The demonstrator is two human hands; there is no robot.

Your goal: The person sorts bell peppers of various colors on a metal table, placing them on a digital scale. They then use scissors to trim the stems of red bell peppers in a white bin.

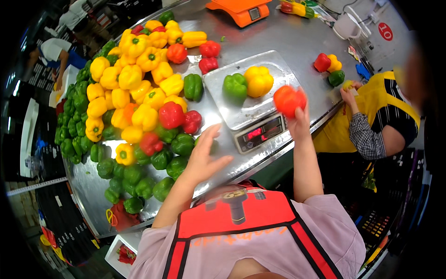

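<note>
My right hand (301, 122) grips a red bell pepper (289, 101), held up over the right edge of the weighing scale (246, 113). On the scale's metal pan a green bell pepper (235, 89) and a yellow bell pepper (259, 81) lie side by side. The scale's display is lit with red digits. My left hand (204, 158) is open, its fingers spread, over the table between the scale and the pile; nothing is in it. Closest to that hand are green bell peppers (182, 144) and a dark red bell pepper (192, 122).
A big heap of yellow peppers (130, 77), green and red ones covers the left of the steel table (223, 169). An orange scale (240, 11) stands at the far edge. At right, a person in a yellow apron (385, 100) works near a small red, yellow and green group. Crates stand around.
</note>
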